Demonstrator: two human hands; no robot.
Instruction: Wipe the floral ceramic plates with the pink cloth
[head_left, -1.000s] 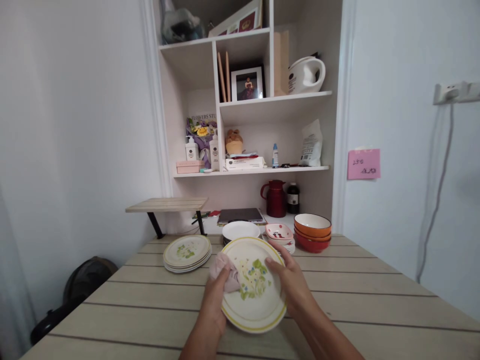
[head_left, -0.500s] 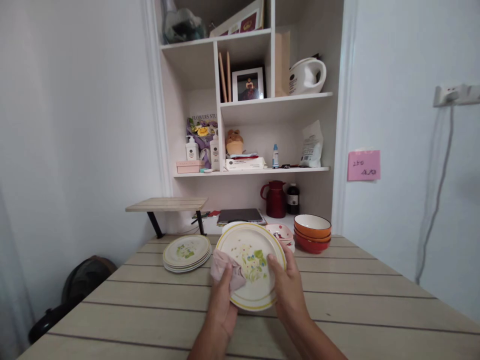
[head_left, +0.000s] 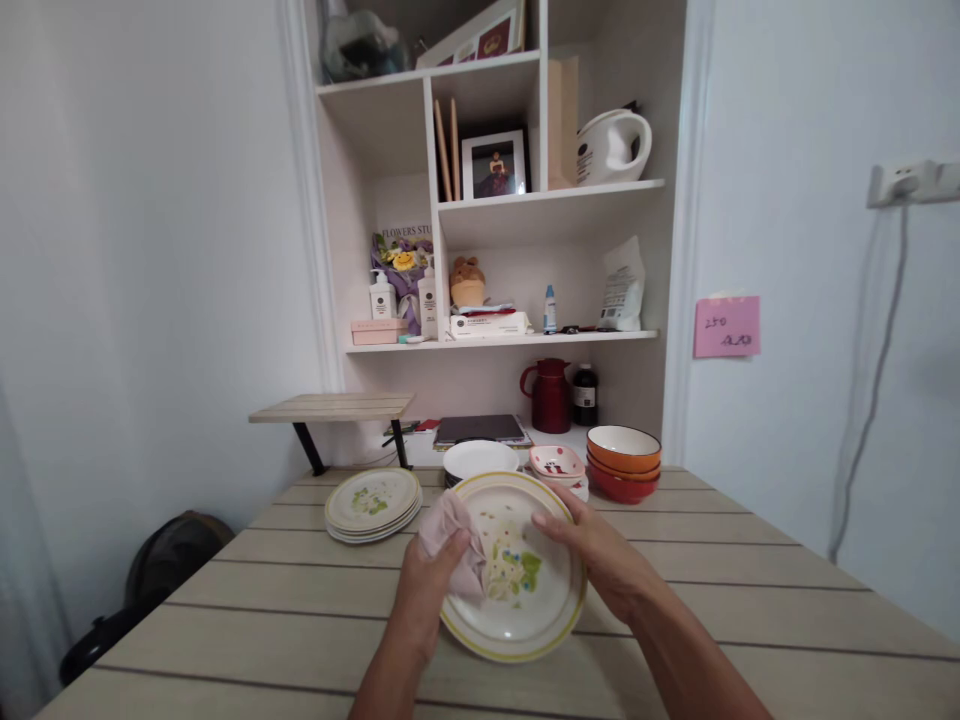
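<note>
A cream plate (head_left: 517, 610) with a yellow rim and a green flower print is held up over the table, its face tilted toward me. My right hand (head_left: 600, 545) grips its right edge, thumb on the face and fingers behind. A pale pink cloth (head_left: 459, 545) is folded over the plate's left edge. My left hand (head_left: 431, 580) is closed on that cloth with the thumb in front, pinching the rim through it; the other fingers are hidden. To the left lies a stack of matching plates (head_left: 373, 500).
Behind the held plate stand white plates (head_left: 480, 460), pink-patterned bowls (head_left: 557, 463) and stacked orange and red bowls (head_left: 624, 450). A small raised wooden shelf (head_left: 334, 407) is at the back left. A red jug (head_left: 551, 395) and a dark bottle (head_left: 586, 393) stand under the shelves.
Both hands have brought the plate lower and slightly right, closer to me. The right hand sits higher along the rim, and the white plates behind show more.
</note>
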